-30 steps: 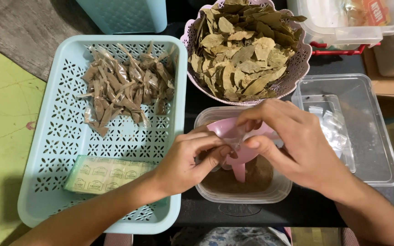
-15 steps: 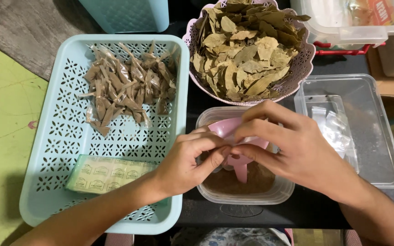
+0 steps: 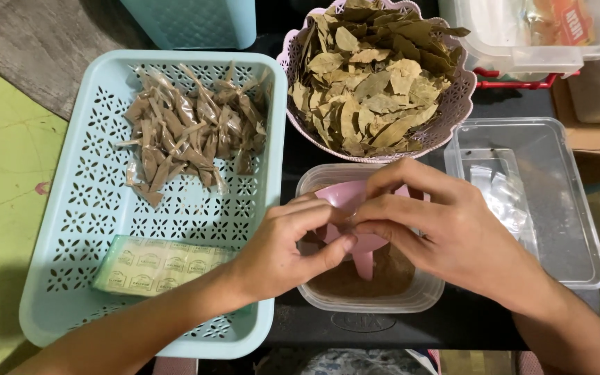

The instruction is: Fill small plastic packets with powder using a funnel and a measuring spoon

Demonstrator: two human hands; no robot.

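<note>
Dark surface [image 3: 397, 333] carries a clear tub [image 3: 366, 295] of brown powder. Above it, left hand [image 3: 289, 243] and right hand [image 3: 446, 229] pinch a pink funnel [image 3: 355, 222] in closed grips, leaf bowl [image 3: 383, 76] at twelve o'clock.

hands 2 [image 3: 383, 236] | baskets 2 [image 3: 71, 278] | clear tubs 3 [image 3: 571, 208] | funnel 1 [image 3: 355, 215]

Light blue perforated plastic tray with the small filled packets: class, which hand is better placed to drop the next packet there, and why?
Probably the left hand. It lies beside the light blue perforated plastic tray, its forearm crossing the tray's corner. The right hand sits on the far side of the clear tub of brown powder.
</note>
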